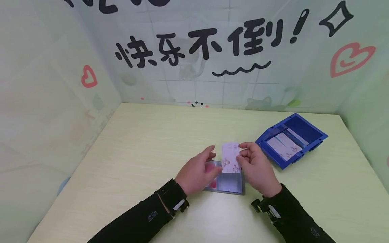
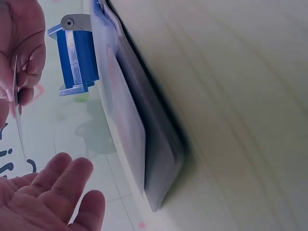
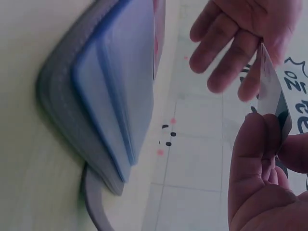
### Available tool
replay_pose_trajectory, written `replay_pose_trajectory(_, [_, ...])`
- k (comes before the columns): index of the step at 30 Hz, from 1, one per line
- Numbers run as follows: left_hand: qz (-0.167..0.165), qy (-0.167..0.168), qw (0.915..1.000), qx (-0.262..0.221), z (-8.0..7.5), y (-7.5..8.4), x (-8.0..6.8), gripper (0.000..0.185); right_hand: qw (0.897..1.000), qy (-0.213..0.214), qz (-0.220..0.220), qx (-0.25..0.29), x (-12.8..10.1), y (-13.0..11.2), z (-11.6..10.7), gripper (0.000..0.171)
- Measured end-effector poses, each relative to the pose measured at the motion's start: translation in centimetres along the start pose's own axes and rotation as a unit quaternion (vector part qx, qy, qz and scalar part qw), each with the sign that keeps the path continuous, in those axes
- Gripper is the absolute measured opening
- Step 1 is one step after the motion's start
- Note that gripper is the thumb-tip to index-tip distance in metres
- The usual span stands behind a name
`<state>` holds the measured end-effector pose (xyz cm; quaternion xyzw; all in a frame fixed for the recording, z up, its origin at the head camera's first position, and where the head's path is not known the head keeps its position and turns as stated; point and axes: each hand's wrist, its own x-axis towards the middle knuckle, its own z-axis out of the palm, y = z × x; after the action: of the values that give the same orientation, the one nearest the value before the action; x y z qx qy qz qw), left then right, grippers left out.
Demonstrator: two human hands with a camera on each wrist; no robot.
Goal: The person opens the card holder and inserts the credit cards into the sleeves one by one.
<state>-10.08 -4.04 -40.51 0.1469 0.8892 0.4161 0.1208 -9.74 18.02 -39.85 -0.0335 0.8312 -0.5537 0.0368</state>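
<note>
- Head view shows your right hand with its grip pinched on a pale flowered card, thumb and fingertips closed on the card's right edge so the printed face stays clear and the card stands upright above the card holder.
- Right wrist view confirms it: your fingers clamp the card edge-on, lifted off the tabletop.
- Your left hand has a released grip, fingers loose and spread, holding nothing. It hovers over the holder's left side, next to the card, probably to steady the pages or receive the card.
- Left wrist view shows those relaxed fingers apart from the holder, not touching it.
- That holder lies open and flat on the tabletop between your hands, its clear sleeves facing up; a reddish card sits in a left-hand pocket.
- Further right, well apart from your hands, a blue tray holds more cards lying flat, within easy reach of your right hand.
</note>
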Motion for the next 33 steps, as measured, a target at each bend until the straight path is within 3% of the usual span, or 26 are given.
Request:
replay_pose_trajectory(6, [-0.002,-0.001,0.9985,-0.055,0.5,0.2,0.1,0.072,1.0,-0.013,0.017,0.005,-0.2,0.0,1.6,0.036])
replay_pose_trajectory(11, [-0.011,0.028,0.9954,-0.091,0.6,0.1,0.3,0.067,0.999,-0.018,0.028,-0.015,-0.2,0.0,2.1,0.037])
replay_pose_trajectory(19, [-0.021,0.038,0.9936,-0.105,0.1,0.5,0.5,0.068,0.995,-0.043,0.028,-0.088,-0.4,-0.3,1.3,0.04])
replay_pose_trajectory(25, [-0.026,0.053,0.9964,-0.061,-0.4,0.1,0.5,0.063,0.974,-0.075,0.008,-0.214,-0.6,-0.7,0.2,0.044])
replay_pose_trajectory(33, [-0.045,0.044,0.998,-0.002,-0.8,-0.8,0.5,0.059,0.948,-0.134,0.02,-0.289,-0.6,-0.6,0.1,0.052])
